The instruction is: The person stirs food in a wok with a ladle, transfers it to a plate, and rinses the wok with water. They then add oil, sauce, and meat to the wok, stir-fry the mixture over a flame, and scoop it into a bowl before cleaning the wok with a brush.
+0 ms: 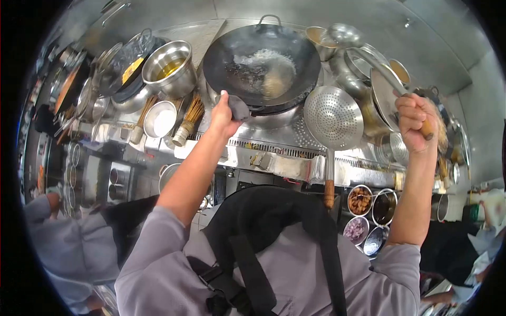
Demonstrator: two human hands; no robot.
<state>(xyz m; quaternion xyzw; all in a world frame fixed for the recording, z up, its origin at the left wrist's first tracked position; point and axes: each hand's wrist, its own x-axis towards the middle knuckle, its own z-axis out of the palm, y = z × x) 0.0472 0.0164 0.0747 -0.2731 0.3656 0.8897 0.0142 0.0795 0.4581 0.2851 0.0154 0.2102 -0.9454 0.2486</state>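
Note:
A large dark wok (221,68) sits on the burner, with steam and some pale, bubbling liquid in it. My left hand (224,117) is closed at its near rim, gripping the handle through a folded dark grey cloth (240,108). Raised at the right, my right hand (418,122) is wrapped around the wooden handle of a metal ladle (342,36). The ladle's bowl is up beyond the wok's right side, over the pots. Between my hands lies a perforated skimmer (333,117), its wooden handle toward me.
Left of the wok stand a metal pot (182,79) with yellow oil, a white-filled bowl (159,119) and bamboo brushes (193,108). Several ingredient containers (360,200) are at my lower right. People in grey stand on both sides, one person (79,237) at left.

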